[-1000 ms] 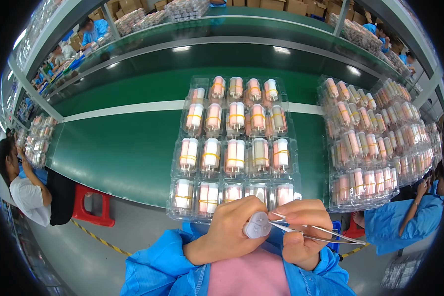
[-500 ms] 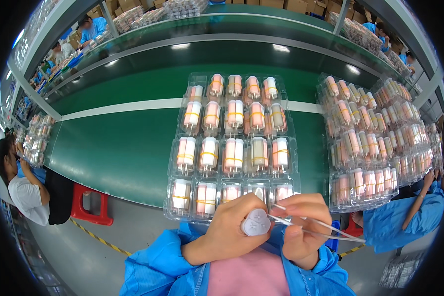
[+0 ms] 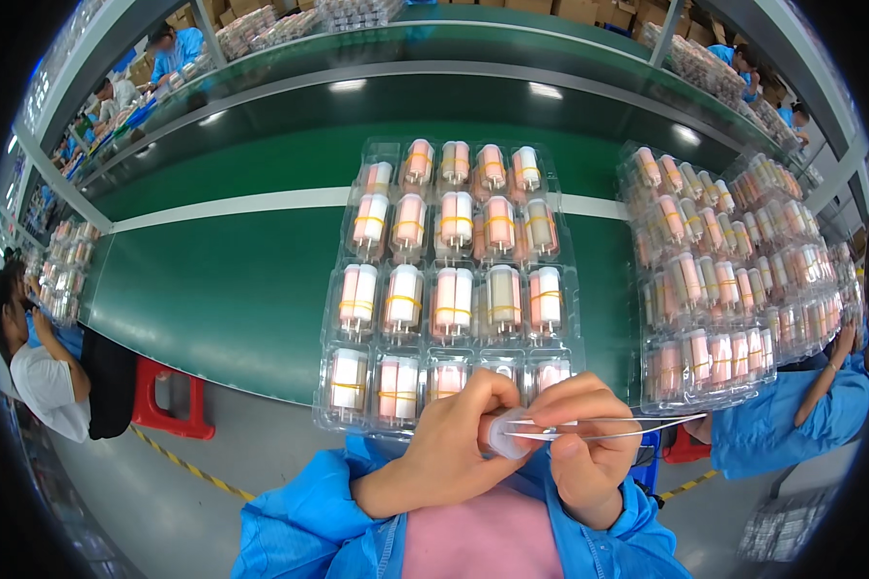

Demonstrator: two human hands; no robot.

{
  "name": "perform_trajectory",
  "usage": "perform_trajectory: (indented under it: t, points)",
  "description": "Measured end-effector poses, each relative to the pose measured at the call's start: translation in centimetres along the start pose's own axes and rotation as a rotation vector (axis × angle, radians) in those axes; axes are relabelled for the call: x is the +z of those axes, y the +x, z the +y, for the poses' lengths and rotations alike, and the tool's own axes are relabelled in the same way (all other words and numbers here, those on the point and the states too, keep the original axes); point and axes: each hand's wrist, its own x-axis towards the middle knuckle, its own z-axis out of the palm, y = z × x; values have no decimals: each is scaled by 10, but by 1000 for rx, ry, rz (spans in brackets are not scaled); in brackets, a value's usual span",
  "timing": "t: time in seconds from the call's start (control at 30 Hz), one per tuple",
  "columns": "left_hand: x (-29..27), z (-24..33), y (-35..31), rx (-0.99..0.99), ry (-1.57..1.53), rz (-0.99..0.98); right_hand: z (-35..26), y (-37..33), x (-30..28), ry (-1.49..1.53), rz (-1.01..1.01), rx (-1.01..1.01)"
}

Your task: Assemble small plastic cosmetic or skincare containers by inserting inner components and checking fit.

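Note:
My left hand (image 3: 451, 439) is closed round a white cylindrical piece (image 3: 505, 442), its round end turned toward my right hand. Between the fingers of my right hand (image 3: 594, 446) is a pair of thin metal tweezers (image 3: 690, 420). The joined end points right, and the two tips lie at the round end of the piece; whether they touch it I cannot tell. Just beyond my hands stands a clear plastic tray (image 3: 572, 318), loaded with pink, white and grey cylinders (image 3: 451, 297) bundled by yellow bands, with metal prongs showing.
Stacked clear trays of similar bundles (image 3: 710, 362) stand to the right on the green bench (image 3: 212, 280). More trays (image 3: 66, 275) sit at the far left. Co-workers are on both sides, with a red stool (image 3: 172, 400) at left. Grey frame posts rise at the back.
The tweezers have swung from slanting down to the right to nearly level. Their tips now reach across the white piece's round end, and my right fingers have come closer to it.

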Motion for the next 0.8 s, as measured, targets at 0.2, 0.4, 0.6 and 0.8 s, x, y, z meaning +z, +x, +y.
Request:
perform_trajectory:
  t: [0.2,0.4,0.6,0.8]
  points:
    - [-3,-3,5,205,112,59,-4,6,0,-282,-103,-145]
    - [-4,-6,5,202,158,59,-3,11,-1,-350,-166,-188]
    - [-4,-8,6,216,182,71,-3,14,0,-383,-179,-200]
    - [-4,-8,6,226,198,78,-3,15,0,-397,-185,-206]
